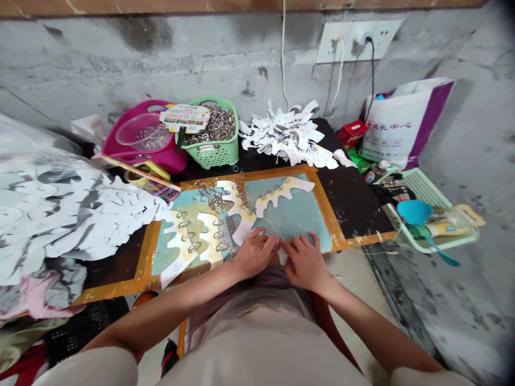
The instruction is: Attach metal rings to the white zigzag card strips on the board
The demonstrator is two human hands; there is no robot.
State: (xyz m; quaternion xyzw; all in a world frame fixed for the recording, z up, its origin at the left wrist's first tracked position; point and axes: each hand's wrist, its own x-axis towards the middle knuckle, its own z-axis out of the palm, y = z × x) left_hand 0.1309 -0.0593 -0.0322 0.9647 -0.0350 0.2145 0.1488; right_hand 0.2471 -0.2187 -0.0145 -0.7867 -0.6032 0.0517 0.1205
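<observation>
My left hand point(254, 253) and my right hand point(306, 261) lie close together at the near edge of an orange-rimmed board point(325, 198), their fingertips nearly meeting. Under and beside them lie white die-cut card strips point(277, 201) with wavy edges, on teal and gold printed sheets point(289, 214). Metal rings point(187, 236) sit threaded along the strips to the left of my hands. A loose cluster of metal rings point(213, 195) lies further back. A small white card piece point(284, 257) shows between my hands, partly hidden by my fingers.
A green basket of metal rings point(213, 147) and a magenta basket point(137, 145) stand at the back. White card offcuts point(285, 134) are heaped beside them, and a larger pile point(68, 214) lies at left. A pale green tray point(426, 198) holds a blue scoop point(414, 212) at right.
</observation>
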